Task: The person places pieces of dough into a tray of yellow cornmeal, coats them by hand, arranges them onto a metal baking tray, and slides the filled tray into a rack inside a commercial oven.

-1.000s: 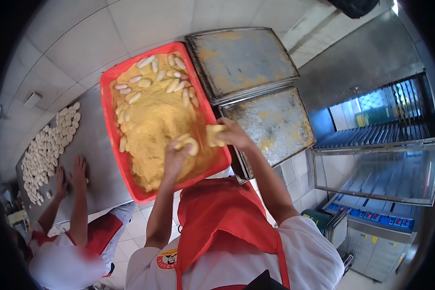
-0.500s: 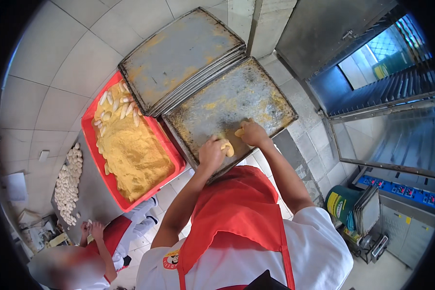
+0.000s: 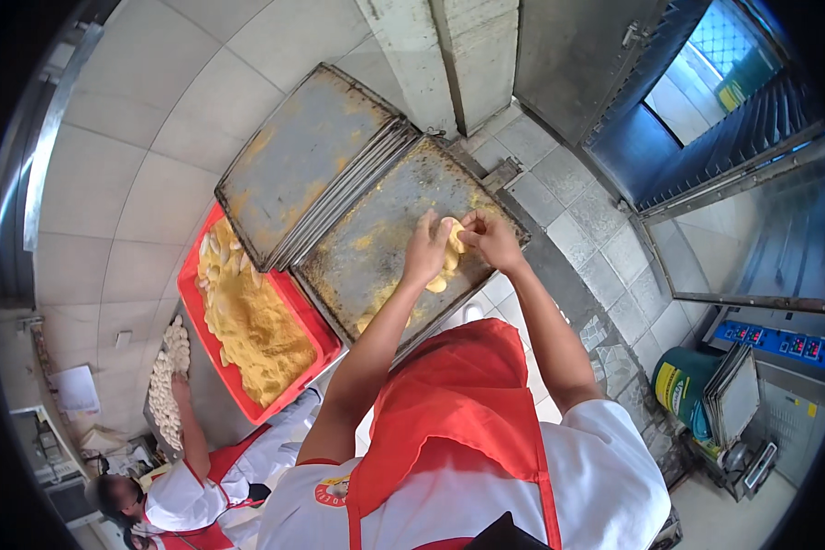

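Observation:
My left hand (image 3: pixel 426 249) and my right hand (image 3: pixel 491 241) are close together over the right part of a worn metal baking tray (image 3: pixel 367 220). Between their fingers is a flattened, crumb-coated dough piece (image 3: pixel 455 235), gripped from both sides with fingertips closed. Just below it, more coated dough pieces (image 3: pixel 438 282) lie by the tray's near edge, partly hidden by my left hand. Yellow crumbs are scattered over the tray.
Left of the tray stands a red tub (image 3: pixel 238 371) of yellow crumbs (image 3: pixel 261 330) with pale dough pieces. Stacked trays (image 3: pixel 307 165) lie beyond it. At lower left, a co-worker's arm (image 3: pixel 192 426) reaches to many dough pieces (image 3: pixel 167 385). An open metal oven door (image 3: pixel 742 247) stands right.
My hands have come together around one dough piece, farther right over the tray. Coated pieces now show on the tray below them. The co-worker's arm has stretched toward the dough pieces.

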A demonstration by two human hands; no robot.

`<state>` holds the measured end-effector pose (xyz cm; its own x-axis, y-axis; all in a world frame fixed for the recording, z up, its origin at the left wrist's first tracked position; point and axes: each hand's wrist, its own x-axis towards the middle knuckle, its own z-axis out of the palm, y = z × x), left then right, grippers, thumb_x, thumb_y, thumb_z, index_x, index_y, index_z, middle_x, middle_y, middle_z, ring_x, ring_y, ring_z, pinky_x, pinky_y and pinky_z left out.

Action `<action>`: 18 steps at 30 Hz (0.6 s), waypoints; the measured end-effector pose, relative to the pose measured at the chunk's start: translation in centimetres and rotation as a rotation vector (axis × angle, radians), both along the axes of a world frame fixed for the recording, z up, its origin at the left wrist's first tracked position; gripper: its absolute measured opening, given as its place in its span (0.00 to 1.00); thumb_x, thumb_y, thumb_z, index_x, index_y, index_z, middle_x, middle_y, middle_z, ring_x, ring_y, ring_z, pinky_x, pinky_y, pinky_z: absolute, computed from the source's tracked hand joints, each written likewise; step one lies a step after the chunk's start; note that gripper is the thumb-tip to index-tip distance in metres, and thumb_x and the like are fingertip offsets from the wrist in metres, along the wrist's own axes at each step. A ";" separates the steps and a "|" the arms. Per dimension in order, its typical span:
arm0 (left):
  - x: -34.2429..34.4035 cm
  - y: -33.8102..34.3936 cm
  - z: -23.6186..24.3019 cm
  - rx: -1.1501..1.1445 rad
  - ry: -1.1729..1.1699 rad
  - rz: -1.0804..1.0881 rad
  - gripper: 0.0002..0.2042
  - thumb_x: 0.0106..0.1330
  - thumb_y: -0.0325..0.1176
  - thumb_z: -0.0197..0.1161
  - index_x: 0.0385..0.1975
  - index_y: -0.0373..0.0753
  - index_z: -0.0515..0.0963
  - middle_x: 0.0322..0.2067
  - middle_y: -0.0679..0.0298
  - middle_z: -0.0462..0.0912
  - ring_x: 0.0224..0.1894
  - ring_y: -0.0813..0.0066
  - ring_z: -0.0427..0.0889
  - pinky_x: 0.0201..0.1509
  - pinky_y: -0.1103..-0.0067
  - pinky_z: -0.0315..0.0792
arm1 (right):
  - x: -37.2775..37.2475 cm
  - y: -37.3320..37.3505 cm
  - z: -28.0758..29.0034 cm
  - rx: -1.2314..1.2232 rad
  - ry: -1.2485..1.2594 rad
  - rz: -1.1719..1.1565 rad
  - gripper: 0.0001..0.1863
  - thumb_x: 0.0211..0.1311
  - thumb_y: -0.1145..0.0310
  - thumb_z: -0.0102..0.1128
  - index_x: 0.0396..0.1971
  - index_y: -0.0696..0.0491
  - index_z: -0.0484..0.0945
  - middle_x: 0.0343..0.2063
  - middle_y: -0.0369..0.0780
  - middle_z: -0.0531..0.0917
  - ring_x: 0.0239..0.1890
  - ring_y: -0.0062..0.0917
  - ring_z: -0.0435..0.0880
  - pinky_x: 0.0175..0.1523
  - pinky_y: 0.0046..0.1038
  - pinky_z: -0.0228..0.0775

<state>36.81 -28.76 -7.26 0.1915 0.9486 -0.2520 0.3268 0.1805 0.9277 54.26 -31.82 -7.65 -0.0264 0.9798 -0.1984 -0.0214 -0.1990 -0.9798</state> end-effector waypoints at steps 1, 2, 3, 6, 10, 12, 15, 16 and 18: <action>0.0 -0.2 0.2 -0.004 0.006 -0.018 0.28 0.70 0.45 0.60 0.64 0.32 0.67 0.63 0.51 0.70 0.67 0.63 0.67 0.71 0.71 0.58 | 0.9 0.0 -0.6 0.012 -0.232 -0.040 0.11 0.54 0.69 0.69 0.35 0.57 0.80 0.27 0.44 0.84 0.32 0.24 0.83 0.38 0.28 0.72; -0.5 -0.8 0.8 0.223 0.285 -0.212 0.27 0.66 0.40 0.63 0.64 0.37 0.68 0.61 0.52 0.72 0.66 0.60 0.68 0.71 0.70 0.59 | 1.5 -0.2 0.1 0.047 -0.490 -0.009 0.10 0.54 0.69 0.64 0.35 0.56 0.82 0.28 0.47 0.85 0.32 0.37 0.85 0.40 0.35 0.75; -0.8 -1.2 1.3 0.453 0.558 -0.408 0.28 0.62 0.36 0.67 0.63 0.42 0.70 0.59 0.53 0.74 0.65 0.57 0.69 0.70 0.69 0.59 | 1.7 -0.3 -1.0 0.037 -0.482 -0.021 0.10 0.54 0.69 0.64 0.35 0.56 0.82 0.28 0.47 0.85 0.32 0.37 0.85 0.40 0.35 0.75; -1.0 -1.6 0.2 0.482 0.653 -0.533 0.23 0.57 0.33 0.69 0.55 0.44 0.76 0.52 0.55 0.79 0.56 0.51 0.76 0.64 0.66 0.67 | 1.6 0.1 -3.3 0.164 -0.715 -0.060 0.11 0.53 0.68 0.65 0.34 0.58 0.83 0.27 0.47 0.85 0.31 0.40 0.85 0.40 0.36 0.75; -0.7 -2.7 -0.2 0.380 0.842 -0.371 0.17 0.55 0.36 0.71 0.45 0.41 0.81 0.46 0.57 0.80 0.52 0.53 0.78 0.59 0.65 0.70 | 0.8 -0.2 -3.4 0.133 -0.729 -0.078 0.09 0.54 0.70 0.61 0.33 0.57 0.84 0.28 0.49 0.85 0.34 0.46 0.84 0.42 0.40 0.75; -0.6 -3.3 2.4 0.349 0.809 -0.351 0.17 0.55 0.36 0.72 0.45 0.42 0.82 0.48 0.56 0.80 0.53 0.53 0.77 0.59 0.65 0.70 | 1.6 -0.2 -3.1 0.078 -0.731 -0.095 0.09 0.54 0.71 0.61 0.33 0.57 0.83 0.29 0.49 0.84 0.35 0.46 0.83 0.43 0.41 0.75; -4.8 -4.5 2.5 0.272 0.774 -0.411 0.17 0.55 0.34 0.72 0.45 0.43 0.82 0.50 0.54 0.78 0.54 0.53 0.77 0.60 0.66 0.70 | 1.1 -0.4 -1.4 0.314 -0.731 -0.180 0.08 0.53 0.73 0.56 0.32 0.55 0.80 0.32 0.49 0.83 0.38 0.48 0.83 0.44 0.47 0.73; -6.4 -5.1 1.5 0.224 0.748 -0.504 0.16 0.55 0.34 0.72 0.45 0.43 0.82 0.50 0.55 0.78 0.54 0.54 0.76 0.60 0.66 0.70 | 0.9 -0.5 -1.3 0.293 -0.818 -0.015 0.07 0.53 0.73 0.55 0.32 0.55 0.79 0.32 0.49 0.83 0.38 0.48 0.83 0.44 0.47 0.73; -6.6 -5.2 0.1 0.256 0.707 -0.530 0.16 0.55 0.33 0.71 0.45 0.43 0.82 0.51 0.56 0.77 0.54 0.54 0.76 0.60 0.66 0.69 | 2.0 -0.2 -4.1 0.389 -0.904 0.163 0.08 0.54 0.73 0.53 0.33 0.55 0.79 0.32 0.50 0.83 0.38 0.48 0.83 0.43 0.48 0.73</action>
<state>30.19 -33.92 -7.18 0.4989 0.8234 -0.2703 0.8143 -0.3387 0.4713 56.31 -32.02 -11.78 -0.1640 0.9786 0.1240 0.7639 0.2055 -0.6117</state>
